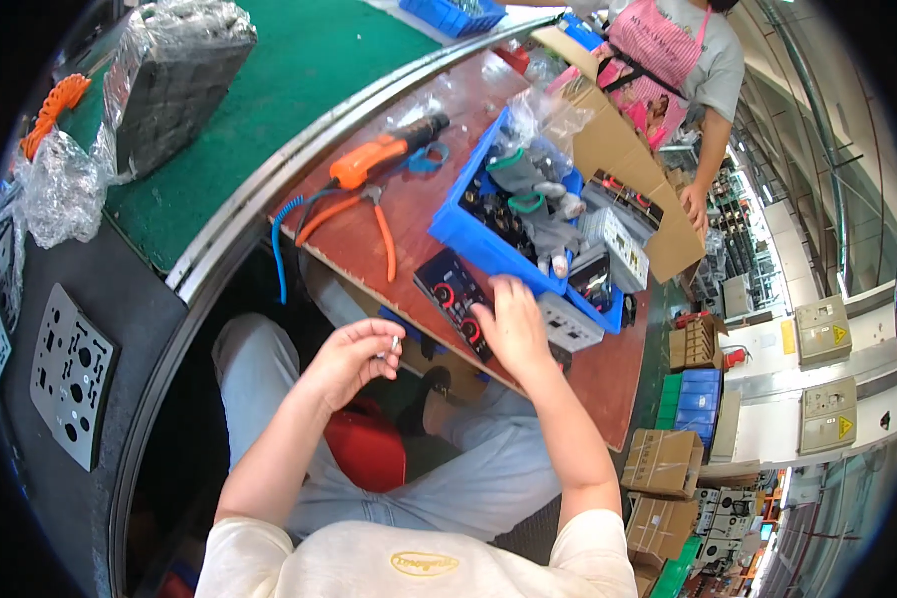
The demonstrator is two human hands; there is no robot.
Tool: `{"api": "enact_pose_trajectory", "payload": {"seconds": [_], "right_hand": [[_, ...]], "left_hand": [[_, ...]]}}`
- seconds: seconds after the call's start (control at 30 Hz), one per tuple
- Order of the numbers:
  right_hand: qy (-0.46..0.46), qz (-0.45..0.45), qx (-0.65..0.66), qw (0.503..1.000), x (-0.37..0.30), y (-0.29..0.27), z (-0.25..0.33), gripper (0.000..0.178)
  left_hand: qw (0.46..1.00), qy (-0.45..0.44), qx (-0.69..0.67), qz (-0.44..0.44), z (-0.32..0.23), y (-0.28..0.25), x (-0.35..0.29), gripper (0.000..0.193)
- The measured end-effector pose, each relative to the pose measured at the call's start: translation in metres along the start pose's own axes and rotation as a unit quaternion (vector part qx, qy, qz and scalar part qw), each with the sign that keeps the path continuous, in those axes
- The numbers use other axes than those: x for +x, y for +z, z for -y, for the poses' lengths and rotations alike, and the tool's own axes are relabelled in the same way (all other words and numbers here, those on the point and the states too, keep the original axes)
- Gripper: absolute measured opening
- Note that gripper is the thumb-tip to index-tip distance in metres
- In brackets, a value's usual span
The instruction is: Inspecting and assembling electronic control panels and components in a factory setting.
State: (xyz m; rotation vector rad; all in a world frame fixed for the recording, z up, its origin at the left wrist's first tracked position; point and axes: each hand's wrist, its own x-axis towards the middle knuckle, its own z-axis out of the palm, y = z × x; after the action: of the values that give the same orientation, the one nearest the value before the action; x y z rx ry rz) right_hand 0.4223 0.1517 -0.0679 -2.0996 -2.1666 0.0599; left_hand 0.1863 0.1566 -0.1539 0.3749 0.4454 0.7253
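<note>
My left hand (357,361) is closed in a pinch above my lap, just off the table's near edge. Between its fingertips is a small silvery piece (396,343), too small to name. On the table lies a black control panel (450,291) with red-ringed round knobs. My right hand (515,327) grips the panel's right side, thumb on its face and fingers at the far edge; part of the panel is hidden beneath it. Left of the panel rest orange-handled pliers (384,239). Farther back lies an orange and black power screwdriver (379,154) with a blue coiled cord.
A blue bin (453,231) with gloves and black parts stands behind my right hand, near white perforated panels (568,321) and an open carton (618,140). A green conveyor (309,60) with a metal rail runs left. Across the table stands a person in a pink apron (653,55).
</note>
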Motion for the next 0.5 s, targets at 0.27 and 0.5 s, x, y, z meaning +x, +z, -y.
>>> {"api": "enact_pose_trajectory", "payload": {"seconds": [0.27, 0.5], "right_hand": [[-0.053, -0.024, 0.026, 0.998, -0.020, 0.026, 0.013, 0.056], [-0.032, -0.135, 0.073, 0.988, -0.029, 0.008, 0.015, 0.029]], "left_hand": [[0.997, -0.011, -0.077, -0.011, 0.016, -0.011, -0.022, 0.012], [0.996, -0.032, -0.054, -0.064, 0.025, -0.017, -0.030, 0.019]]}}
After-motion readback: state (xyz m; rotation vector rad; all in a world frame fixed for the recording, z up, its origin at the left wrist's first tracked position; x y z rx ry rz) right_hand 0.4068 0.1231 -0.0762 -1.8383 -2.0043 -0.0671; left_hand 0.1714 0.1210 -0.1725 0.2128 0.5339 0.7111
